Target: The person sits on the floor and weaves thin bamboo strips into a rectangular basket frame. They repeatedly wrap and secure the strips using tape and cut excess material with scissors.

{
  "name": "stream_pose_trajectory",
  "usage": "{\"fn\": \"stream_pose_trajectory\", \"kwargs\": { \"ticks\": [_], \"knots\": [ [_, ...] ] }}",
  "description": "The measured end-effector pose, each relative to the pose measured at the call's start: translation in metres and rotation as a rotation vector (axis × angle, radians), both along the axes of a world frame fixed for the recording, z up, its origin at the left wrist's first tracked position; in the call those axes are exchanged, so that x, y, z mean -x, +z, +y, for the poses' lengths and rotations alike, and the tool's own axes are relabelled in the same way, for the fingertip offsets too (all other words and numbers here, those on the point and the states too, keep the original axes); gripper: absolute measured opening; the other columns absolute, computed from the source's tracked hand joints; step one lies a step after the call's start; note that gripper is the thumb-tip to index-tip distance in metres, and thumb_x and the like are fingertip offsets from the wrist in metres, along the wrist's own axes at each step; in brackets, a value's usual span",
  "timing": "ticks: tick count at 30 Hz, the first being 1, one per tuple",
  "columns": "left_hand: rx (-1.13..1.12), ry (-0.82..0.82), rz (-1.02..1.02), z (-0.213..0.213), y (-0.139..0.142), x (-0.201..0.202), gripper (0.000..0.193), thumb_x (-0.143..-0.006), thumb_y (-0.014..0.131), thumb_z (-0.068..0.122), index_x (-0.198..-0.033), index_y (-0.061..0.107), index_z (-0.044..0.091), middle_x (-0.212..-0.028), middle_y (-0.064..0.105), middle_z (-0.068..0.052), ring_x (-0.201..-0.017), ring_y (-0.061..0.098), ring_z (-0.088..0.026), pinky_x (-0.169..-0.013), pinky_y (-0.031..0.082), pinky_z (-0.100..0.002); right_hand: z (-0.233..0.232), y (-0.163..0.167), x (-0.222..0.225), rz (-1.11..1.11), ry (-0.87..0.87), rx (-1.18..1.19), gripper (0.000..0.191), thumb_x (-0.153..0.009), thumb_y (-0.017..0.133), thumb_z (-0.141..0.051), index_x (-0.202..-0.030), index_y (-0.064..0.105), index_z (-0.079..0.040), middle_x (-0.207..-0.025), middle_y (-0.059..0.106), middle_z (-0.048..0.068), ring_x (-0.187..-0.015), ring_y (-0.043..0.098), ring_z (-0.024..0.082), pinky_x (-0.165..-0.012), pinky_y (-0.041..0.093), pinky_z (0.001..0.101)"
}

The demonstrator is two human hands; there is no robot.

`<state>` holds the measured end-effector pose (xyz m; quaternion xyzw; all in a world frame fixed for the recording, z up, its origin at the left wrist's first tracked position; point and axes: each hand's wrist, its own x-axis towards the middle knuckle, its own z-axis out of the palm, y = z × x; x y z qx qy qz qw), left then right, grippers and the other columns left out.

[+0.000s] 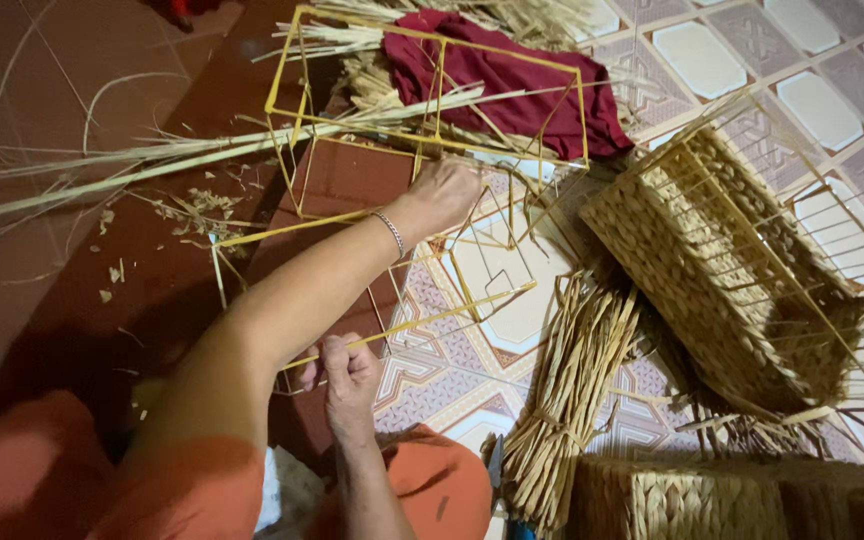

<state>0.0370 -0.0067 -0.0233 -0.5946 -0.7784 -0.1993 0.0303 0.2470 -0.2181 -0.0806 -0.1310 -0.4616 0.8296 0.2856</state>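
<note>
Your right hand (350,378) is clamped, fingers curled, on the near bar of the yellow wire frame (432,140), which lies on the floor ahead of your knees. Your left hand (442,195) reaches across, fingers closed on a far bar beneath dried straw stalks (152,165). To the right lie a straw bundle (562,400) and a half-woven basket (722,270).

no packages, no labels, no signs, no screens anywhere in view
</note>
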Motion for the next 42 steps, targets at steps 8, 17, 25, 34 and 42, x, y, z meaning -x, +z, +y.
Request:
{"fn": "stream_pose_trajectory", "kwargs": {
  "ticks": [8,17,25,34,42],
  "knots": [
    [-0.172,-0.085,0.366,0.029,0.032,-0.006,0.012,-0.073,0.062,0.004,-0.080,0.072,0.001,-0.084,0.072,-0.023,-0.078,0.072,-0.035,-0.069,0.059,-0.043,0.014,-0.007,0.011,0.074,-0.036,-0.035,0.026,-0.106,0.058,-0.022,-0.087,0.057,-0.005,-0.075,0.063,0.006,-0.061,0.057,0.012,-0.057,0.047,0.0253],
    [-0.229,-0.089,0.303,0.015,0.032,-0.016,0.012,-0.079,0.061,0.003,-0.083,0.072,-0.001,-0.081,0.072,-0.021,-0.079,0.073,-0.035,-0.070,0.059,-0.046,0.025,-0.023,0.013,0.013,-0.084,-0.121,0.034,-0.108,0.059,-0.022,-0.079,0.058,-0.004,-0.065,0.059,0.004,-0.056,0.052,0.010,-0.053,0.042,0.0245],
    [0.255,0.002,-0.080,-0.097,0.080,0.003,0.033,-0.100,0.052,0.017,-0.129,0.058,0.002,-0.109,0.068,-0.021,-0.112,0.061,-0.030,-0.107,0.041,-0.054,0.034,-0.002,0.019,-0.073,-0.108,-0.060,0.029,-0.099,0.059,-0.024,-0.081,0.064,-0.001,-0.069,0.066,0.009,-0.053,0.059,0.015,-0.046,0.047,0.0294],
    [-0.080,0.123,-0.257,-0.323,0.070,-0.016,0.043,-0.092,0.068,0.031,-0.128,0.066,0.006,-0.123,0.069,-0.013,-0.119,0.061,-0.028,-0.103,0.046,-0.045,0.042,-0.002,0.021,-0.111,-0.170,-0.233,0.034,-0.105,0.056,-0.023,-0.079,0.063,-0.002,-0.063,0.062,0.007,-0.056,0.057,0.013,-0.051,0.046,0.0284],
    [-0.004,0.359,-0.791,-0.406,0.038,-0.026,0.047,-0.093,0.061,0.045,-0.123,0.070,0.010,-0.111,0.076,-0.012,-0.100,0.073,-0.024,-0.088,0.056,-0.040,0.035,0.019,0.021,-0.113,-0.227,-0.268,0.033,-0.105,0.057,-0.030,-0.078,0.055,-0.010,-0.065,0.052,0.001,-0.054,0.056,0.013,-0.049,0.048,0.0296]
  ]
}}
